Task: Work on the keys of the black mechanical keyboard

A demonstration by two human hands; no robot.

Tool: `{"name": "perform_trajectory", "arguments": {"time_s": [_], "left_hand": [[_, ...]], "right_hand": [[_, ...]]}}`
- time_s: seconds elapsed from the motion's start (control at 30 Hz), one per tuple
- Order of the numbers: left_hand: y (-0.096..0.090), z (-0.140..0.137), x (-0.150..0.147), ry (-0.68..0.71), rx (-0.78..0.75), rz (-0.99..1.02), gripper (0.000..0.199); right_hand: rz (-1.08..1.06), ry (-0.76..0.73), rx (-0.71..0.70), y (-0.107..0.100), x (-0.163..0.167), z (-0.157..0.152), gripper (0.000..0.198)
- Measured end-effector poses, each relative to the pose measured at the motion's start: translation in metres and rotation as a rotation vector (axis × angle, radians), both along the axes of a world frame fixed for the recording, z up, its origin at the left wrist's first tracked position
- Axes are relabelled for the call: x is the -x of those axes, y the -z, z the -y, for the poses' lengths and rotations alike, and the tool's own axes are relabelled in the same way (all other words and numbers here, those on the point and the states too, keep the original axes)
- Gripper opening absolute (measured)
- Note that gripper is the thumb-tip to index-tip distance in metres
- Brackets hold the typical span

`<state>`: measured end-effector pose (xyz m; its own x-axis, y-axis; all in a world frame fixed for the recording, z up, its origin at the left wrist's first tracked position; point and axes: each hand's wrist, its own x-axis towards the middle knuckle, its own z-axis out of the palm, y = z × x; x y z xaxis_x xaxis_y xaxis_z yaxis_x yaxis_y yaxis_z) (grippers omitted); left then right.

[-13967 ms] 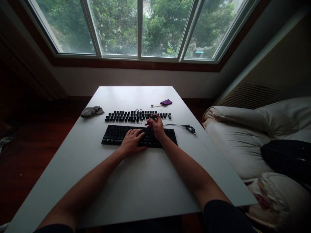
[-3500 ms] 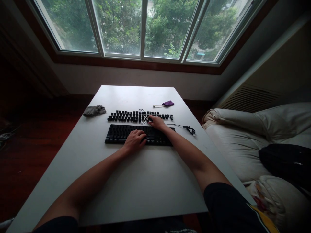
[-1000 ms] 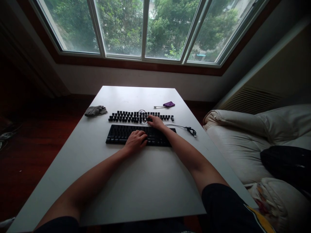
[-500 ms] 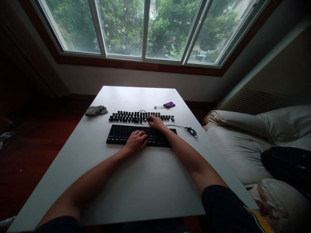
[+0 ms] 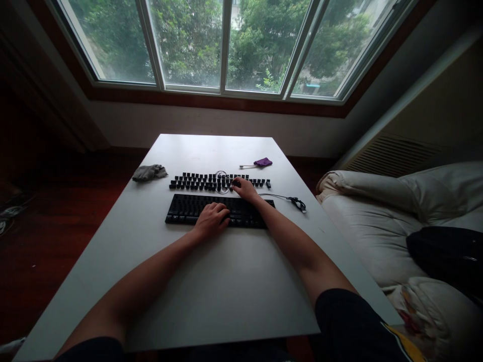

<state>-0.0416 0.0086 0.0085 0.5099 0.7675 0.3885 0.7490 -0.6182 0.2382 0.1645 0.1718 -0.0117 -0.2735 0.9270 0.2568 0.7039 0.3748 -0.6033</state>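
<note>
A black keyboard [image 5: 181,208] lies on the white table [image 5: 219,281], many of its keys in place at the left. My left hand [image 5: 212,219] rests on its front middle part, palm down, fingers loosely spread and holding nothing. Beyond the keyboard stand rows of loose black keycaps [image 5: 196,181]. Over the right half of these rows is my right hand [image 5: 245,190], its thumb and fingers pinched around a small dark piece that looks like a keycap [image 5: 236,183]. My fingers partly cover that piece. Both forearms hide some of the keyboard's right side.
A grey cloth [image 5: 150,172] lies at the table's left edge. Toward the back right are a purple pouch [image 5: 263,162] and a thin stick [image 5: 247,166]. The bundled USB cable [image 5: 297,204] sits right of the keyboard. A thin ring [image 5: 222,192] shows among the keycaps. A pale sofa [image 5: 362,226] stands at right.
My right hand has shifted slightly right over the keycap rows, its fingers still pinched. My left hand stays on the keyboard.
</note>
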Motion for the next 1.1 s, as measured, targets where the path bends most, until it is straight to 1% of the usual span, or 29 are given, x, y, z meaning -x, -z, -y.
{"name": "perform_trajectory", "arguments": {"time_s": [0.1, 0.23, 0.33, 0.47, 0.57, 0.7, 0.87, 1.1], "left_hand": [[0.0, 0.001, -0.001, 0.004, -0.004, -0.01, 0.022], [0.0, 0.001, -0.003, 0.003, -0.015, -0.026, 0.021], [0.0, 0.001, -0.005, 0.0, -0.019, -0.032, 0.021], [-0.001, 0.0, -0.006, -0.004, -0.021, -0.034, 0.021], [-0.002, -0.001, -0.008, -0.005, -0.025, -0.035, 0.02], [-0.002, -0.002, -0.009, -0.005, -0.026, -0.031, 0.02], [-0.002, -0.003, -0.009, 0.001, -0.024, -0.025, 0.02], [0.0, -0.005, -0.008, 0.002, -0.022, -0.031, 0.022]], "right_hand": [[-0.075, 0.028, -0.03, -0.009, -0.006, 0.006, 0.019], [-0.159, 0.038, -0.039, -0.018, -0.016, 0.019, 0.025], [-0.209, 0.07, -0.063, -0.017, -0.025, 0.033, 0.03], [-0.271, 0.106, -0.099, -0.014, -0.035, 0.049, 0.03], [-0.291, 0.065, -0.091, -0.012, -0.04, 0.053, 0.03], [-0.255, 0.008, -0.067, -0.011, -0.041, 0.051, 0.028], [-0.137, -0.036, -0.09, -0.007, -0.038, 0.048, 0.023], [-0.058, -0.034, -0.106, -0.005, -0.035, 0.049, 0.016]]}}
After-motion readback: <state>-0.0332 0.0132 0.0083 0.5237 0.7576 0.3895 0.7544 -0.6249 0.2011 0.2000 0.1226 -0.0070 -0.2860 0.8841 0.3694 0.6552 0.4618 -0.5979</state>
